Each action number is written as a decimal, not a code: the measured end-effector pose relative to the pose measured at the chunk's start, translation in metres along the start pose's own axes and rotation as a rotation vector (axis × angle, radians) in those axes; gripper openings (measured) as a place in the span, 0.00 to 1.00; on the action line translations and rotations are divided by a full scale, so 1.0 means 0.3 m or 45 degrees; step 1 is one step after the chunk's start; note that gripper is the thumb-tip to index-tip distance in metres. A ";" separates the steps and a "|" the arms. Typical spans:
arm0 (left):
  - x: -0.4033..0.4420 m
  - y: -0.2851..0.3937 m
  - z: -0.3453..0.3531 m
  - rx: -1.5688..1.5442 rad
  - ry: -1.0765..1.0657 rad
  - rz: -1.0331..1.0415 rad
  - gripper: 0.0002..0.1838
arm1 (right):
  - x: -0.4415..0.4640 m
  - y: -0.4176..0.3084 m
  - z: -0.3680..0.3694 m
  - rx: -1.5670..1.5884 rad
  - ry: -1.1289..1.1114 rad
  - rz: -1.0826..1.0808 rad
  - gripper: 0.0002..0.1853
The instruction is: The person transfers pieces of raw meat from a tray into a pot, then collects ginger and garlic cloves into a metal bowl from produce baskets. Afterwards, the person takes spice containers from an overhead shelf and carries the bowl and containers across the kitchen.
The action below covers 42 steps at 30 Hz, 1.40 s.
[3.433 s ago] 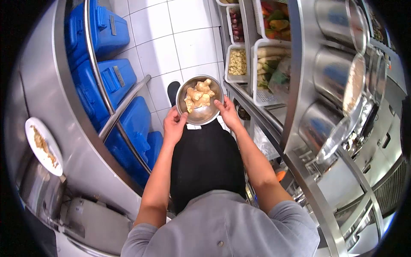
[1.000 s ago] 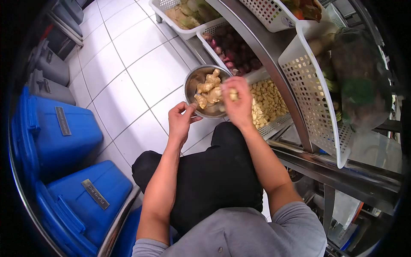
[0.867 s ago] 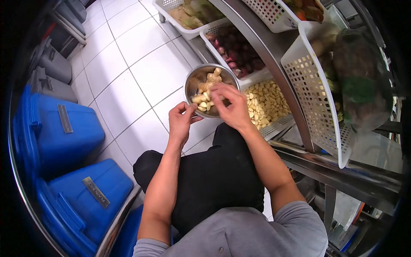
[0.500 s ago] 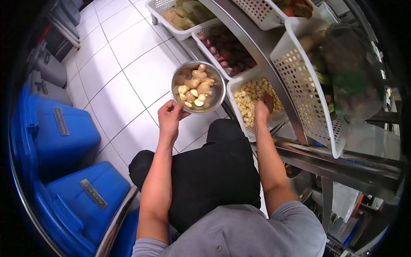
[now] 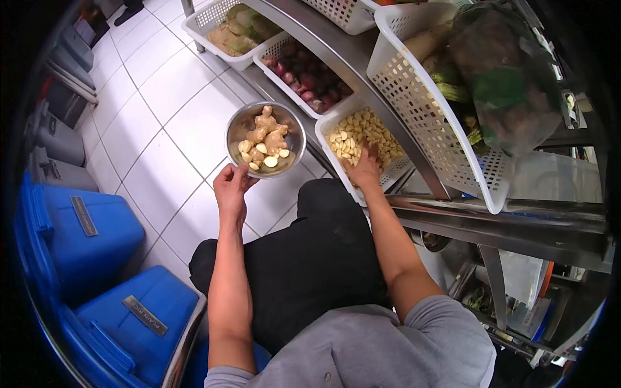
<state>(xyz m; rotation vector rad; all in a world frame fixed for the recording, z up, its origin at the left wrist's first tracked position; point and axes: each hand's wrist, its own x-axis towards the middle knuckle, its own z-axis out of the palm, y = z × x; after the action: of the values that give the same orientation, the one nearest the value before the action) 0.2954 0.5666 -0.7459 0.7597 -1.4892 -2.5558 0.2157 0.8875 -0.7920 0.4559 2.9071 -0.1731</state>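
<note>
My left hand point(image 5: 232, 185) grips the near rim of a round metal bowl point(image 5: 294, 132), holding it over the floor tiles. Inside the bowl lie a knobby piece of ginger point(image 5: 265, 131) and several peeled garlic cloves point(image 5: 271, 161). To the right, my right hand point(image 5: 364, 169) reaches into a white plastic basket point(image 5: 325, 132) of garlic cloves point(image 5: 372, 129). Its fingers are spread on top of the cloves, with the fingertips partly among them.
Beyond the garlic sits a basket of red onions point(image 5: 317, 77), then a basket of root vegetables point(image 5: 242, 32). A large perforated basket point(image 5: 446, 110) stands on the higher metal shelf point(image 5: 369, 74). Blue lidded bins point(image 5: 139, 310) line the left. A shoe point(image 5: 129, 13) shows at top left.
Garlic cloves have been added to the bowl beside the ginger. My right hand has moved from the bowl into the garlic basket, and its fingers are now spread there.
</note>
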 end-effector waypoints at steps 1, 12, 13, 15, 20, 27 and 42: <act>-0.003 0.007 0.003 -0.001 -0.001 0.004 0.14 | 0.000 -0.003 0.001 -0.041 0.004 -0.016 0.49; -0.011 0.003 0.001 -0.071 0.013 -0.005 0.13 | 0.013 0.009 0.059 0.132 0.177 -0.342 0.24; -0.014 0.005 0.003 -0.067 0.012 -0.005 0.13 | 0.018 0.006 0.061 0.216 0.134 -0.380 0.22; -0.020 0.010 0.009 -0.102 0.022 -0.029 0.13 | 0.033 0.015 0.066 0.295 0.207 -0.295 0.16; -0.015 -0.003 -0.009 -0.102 -0.005 -0.040 0.12 | 0.165 0.075 0.048 0.492 0.779 -0.090 0.10; -0.024 0.009 0.001 -0.095 -0.010 -0.074 0.11 | 0.221 -0.020 0.042 0.069 0.557 0.125 0.25; -0.023 0.004 0.000 -0.090 -0.061 -0.098 0.12 | 0.131 -0.081 0.041 -0.073 0.402 -0.191 0.23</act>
<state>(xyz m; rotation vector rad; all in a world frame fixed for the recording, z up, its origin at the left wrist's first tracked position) 0.3014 0.5681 -0.7423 0.7659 -1.4009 -2.6854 0.1735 0.8742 -0.8102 0.2761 3.2472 -0.0413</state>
